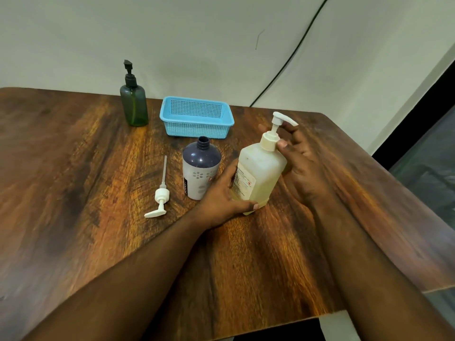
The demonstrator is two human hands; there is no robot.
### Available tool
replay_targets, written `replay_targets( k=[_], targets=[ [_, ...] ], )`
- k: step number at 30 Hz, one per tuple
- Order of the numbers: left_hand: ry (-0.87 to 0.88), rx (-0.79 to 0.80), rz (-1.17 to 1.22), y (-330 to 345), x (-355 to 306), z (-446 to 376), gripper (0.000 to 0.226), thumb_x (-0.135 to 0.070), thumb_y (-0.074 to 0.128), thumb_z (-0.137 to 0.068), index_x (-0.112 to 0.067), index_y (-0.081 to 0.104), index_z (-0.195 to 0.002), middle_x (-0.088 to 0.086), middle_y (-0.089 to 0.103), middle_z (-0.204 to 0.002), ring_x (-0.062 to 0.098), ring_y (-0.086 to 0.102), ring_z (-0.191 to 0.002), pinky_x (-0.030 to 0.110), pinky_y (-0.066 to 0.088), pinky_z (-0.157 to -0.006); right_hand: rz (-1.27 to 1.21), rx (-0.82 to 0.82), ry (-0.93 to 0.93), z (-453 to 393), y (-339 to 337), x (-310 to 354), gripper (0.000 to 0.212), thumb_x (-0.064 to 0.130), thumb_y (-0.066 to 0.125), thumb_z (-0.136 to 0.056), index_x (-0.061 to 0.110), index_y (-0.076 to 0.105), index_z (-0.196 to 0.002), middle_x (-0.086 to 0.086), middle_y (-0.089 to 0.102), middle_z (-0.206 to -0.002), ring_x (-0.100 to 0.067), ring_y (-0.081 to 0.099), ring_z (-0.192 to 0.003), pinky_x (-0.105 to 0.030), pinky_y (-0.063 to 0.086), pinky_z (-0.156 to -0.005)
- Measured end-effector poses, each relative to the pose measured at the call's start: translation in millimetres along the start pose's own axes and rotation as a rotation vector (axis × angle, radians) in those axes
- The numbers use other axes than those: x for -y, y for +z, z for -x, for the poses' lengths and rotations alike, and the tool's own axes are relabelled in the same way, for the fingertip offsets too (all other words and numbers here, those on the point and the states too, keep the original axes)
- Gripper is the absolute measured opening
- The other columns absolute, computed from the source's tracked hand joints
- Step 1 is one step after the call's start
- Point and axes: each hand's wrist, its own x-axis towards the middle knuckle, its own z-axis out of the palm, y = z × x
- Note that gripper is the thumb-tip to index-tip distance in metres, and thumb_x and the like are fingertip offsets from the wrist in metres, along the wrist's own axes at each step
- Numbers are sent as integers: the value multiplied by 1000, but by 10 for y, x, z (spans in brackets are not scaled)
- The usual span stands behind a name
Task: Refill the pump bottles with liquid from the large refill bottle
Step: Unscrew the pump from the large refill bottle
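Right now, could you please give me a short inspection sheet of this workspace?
Surface: wooden table, no spills seen.
Job's things: cream pump bottle upright, pump on; purple bottle upright, neck open; its white pump lying beside it; green pump bottle upright at the back, pump on.
Clutter: blue basket, looks empty.
Hands: left hand grips the cream bottle's base; right hand at its pump collar.
Cables: dark cable on the wall.
Surroundings: plain wall.

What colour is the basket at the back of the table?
Light blue, with perforated mesh walls; the basket shows clearly in the head view.
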Motion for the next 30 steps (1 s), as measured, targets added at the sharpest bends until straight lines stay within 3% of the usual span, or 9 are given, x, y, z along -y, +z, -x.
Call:
replay_targets(
  k=[4,6,10,14,16,19,22,26,30],
  targets=[
    [-15,11,15,-4,-45,18,102,-21,88,-71,-54,25,-144,-34,47,-136,-7,43,-132,21,41,-105,222,-82,9,-17,24,41,65,14,76,-78,27,41,-132,6,62,-119,-9,63,-110,-29,54,-88],
    [-15,17,22,-4,-63,31,102,-25,89,-69,-54,26,-144,-30,48,-140,-2,44,-135,31,42,-111,252,-90,3,-17,37,37,57,8,72,-81,30,45,-126,8,68,-113,-12,64,-110,-33,54,-89],
    [-11,-5,32,7,-89,62,105,-29,89,-65,-48,27,-148,-25,50,-144,2,45,-137,42,42,-115,119,47,24,-11,-8,93,45,3,55,-85,24,49,-124,3,69,-120,-16,63,-114,-27,53,-86],
    [-11,-6,2,4,-126,66,99,-35,88,-63,-69,29,-134,-34,50,-138,-2,45,-135,40,42,-114,258,-92,22,-48,79,91,56,14,76,-80,21,51,-129,13,66,-110,-4,64,-102,-25,53,-84],
    [-17,-5,22,9,-116,65,101,-35,88,-62,-59,30,-140,-35,50,-137,-4,46,-134,38,42,-114,233,-106,8,-46,78,85,52,5,69,-85,16,51,-132,9,67,-113,-4,64,-105,-26,53,-86],
    [-16,-4,58,12,-105,69,109,-30,88,-62,-36,28,-153,-20,49,-147,4,44,-139,43,39,-116,71,-18,52,-22,56,131,44,6,62,-88,22,53,-128,3,68,-119,-12,64,-112,-27,54,-85],
    [-13,7,27,9,-100,58,105,-32,88,-64,-48,26,-148,-28,49,-142,1,44,-137,38,41,-115,263,-63,57,-35,88,189,39,23,78,-76,28,62,-111,9,70,-104,-12,66,-101,-33,56,-84],
    [-20,10,27,5,-65,44,106,-21,89,-69,-46,24,-149,-33,49,-136,-2,44,-136,34,41,-114,340,-118,7,-80,92,297,32,15,75,-80,34,64,-103,14,72,-97,-3,67,-94,-25,56,-79],
    [-14,14,53,10,-52,38,106,-17,89,-69,-45,25,-149,-30,49,-140,-2,44,-136,34,41,-114,318,-80,-15,-129,89,458,43,5,68,-85,27,61,-121,19,72,-103,0,66,-102,-17,53,-79]
  ],
)
